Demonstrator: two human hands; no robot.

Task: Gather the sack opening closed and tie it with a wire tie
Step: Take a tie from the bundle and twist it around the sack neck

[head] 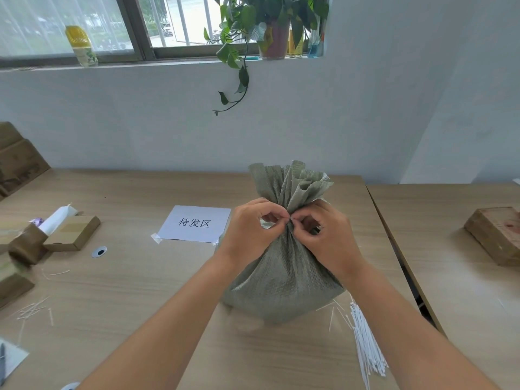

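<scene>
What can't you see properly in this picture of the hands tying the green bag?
- Head view: the wire tie at the sack neck is too small to make out, pinched between the left hand and right hand.
- What is inside the sack: hidden by its cloth.
- The pen: cut off by the left edge.
- The bundle of white ties: partly behind the right forearm.
- The wooden block: cut off by the right edge.

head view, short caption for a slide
Both hands, left and right, pinch the gathered neck of a green sack on a wooden table.
</scene>
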